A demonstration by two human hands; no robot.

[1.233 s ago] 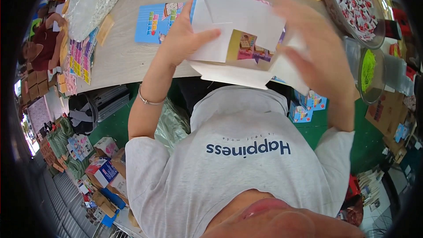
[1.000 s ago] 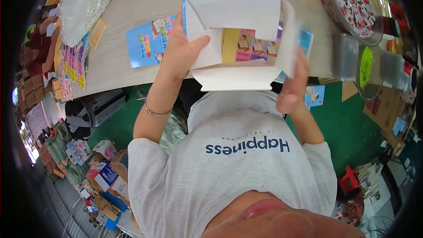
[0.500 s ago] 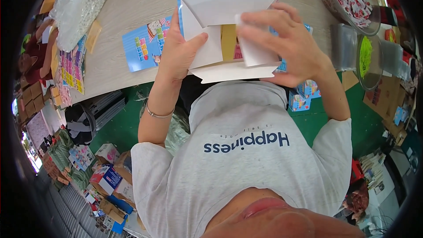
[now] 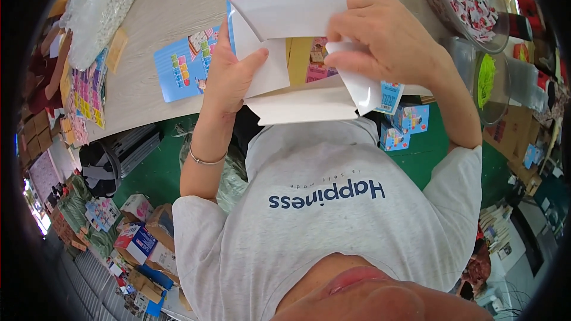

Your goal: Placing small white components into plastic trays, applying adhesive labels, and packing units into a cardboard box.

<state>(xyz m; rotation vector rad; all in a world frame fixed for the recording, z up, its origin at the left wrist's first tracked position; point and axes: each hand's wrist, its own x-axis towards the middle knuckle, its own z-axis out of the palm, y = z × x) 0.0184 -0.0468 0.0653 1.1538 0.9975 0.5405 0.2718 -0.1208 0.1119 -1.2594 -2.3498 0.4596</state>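
A carton (image 4: 291, 12) with a blue printed outside and white inner flaps is at the table's near edge, its open end towards me. My left hand (image 4: 229, 80) grips its left side, with the thumb resting on the left flap (image 4: 270, 68). The fingers of my right hand (image 4: 383, 38) are closed on the bent right flap (image 4: 360, 86). Inside the carton a yellow surface (image 4: 295, 62) and a pink printed piece (image 4: 318, 62) show. The near flap (image 4: 303, 109) sticks out towards my shirt.
A blue printed flat piece (image 4: 178, 74) lies left of the carton. At the far left is a clear bag of white pieces (image 4: 113, 12). Bowls of red-and-white wrapped packets (image 4: 467, 6) and green strips (image 4: 485, 83) stand right. Small blue boxes (image 4: 410, 119) sit below; a co-worker's arm (image 4: 56, 77) shows left.
The carton has shifted slightly left and nearer me. My right hand has turned, its fingers now curled on the right flap, which has swung outward, showing more of the inside.
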